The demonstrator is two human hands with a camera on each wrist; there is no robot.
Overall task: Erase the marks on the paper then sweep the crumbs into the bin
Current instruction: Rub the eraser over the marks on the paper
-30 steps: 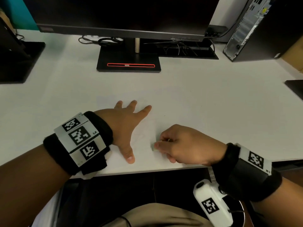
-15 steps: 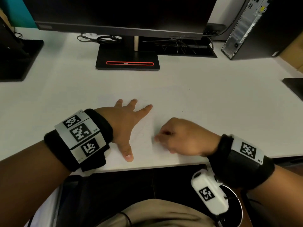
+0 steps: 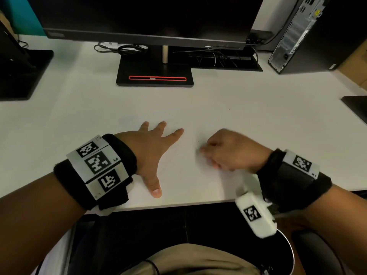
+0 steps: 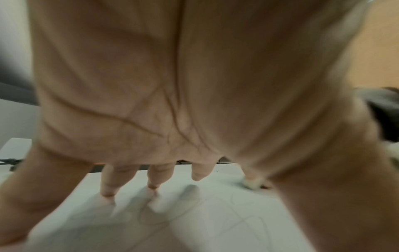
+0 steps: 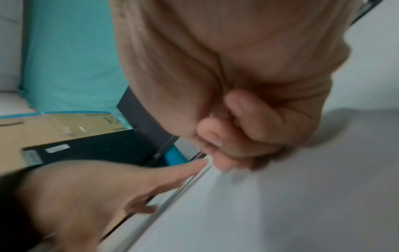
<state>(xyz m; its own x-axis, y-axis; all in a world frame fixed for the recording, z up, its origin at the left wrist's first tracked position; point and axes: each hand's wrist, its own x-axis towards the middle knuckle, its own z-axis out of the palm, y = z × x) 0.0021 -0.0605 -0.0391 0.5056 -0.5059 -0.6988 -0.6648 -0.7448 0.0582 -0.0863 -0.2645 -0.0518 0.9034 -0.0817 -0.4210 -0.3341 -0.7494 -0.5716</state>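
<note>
A white sheet of paper (image 3: pixel 184 171) with faint pencil marks (image 4: pixel 248 220) lies on the white desk near its front edge. My left hand (image 3: pixel 153 147) lies flat on the paper with fingers spread, pressing it down. My right hand (image 3: pixel 224 151) is curled just to the right and pinches a small white eraser (image 4: pixel 251 183) against the paper. The eraser is hidden by the fingers in the head view. The right hand is blurred. A round bin (image 3: pixel 288 247) shows below the desk edge at the right.
A monitor on a black stand (image 3: pixel 155 76) is at the back centre, with cables (image 3: pixel 127 48) behind it. A computer tower (image 3: pixel 309 36) stands back right. Dark objects sit at the left (image 3: pixel 21 72) and right (image 3: pixel 357 108) desk edges.
My right hand has moved away from me and to the right along the paper, rubbing with the eraser. The left hand has stayed flat in place.
</note>
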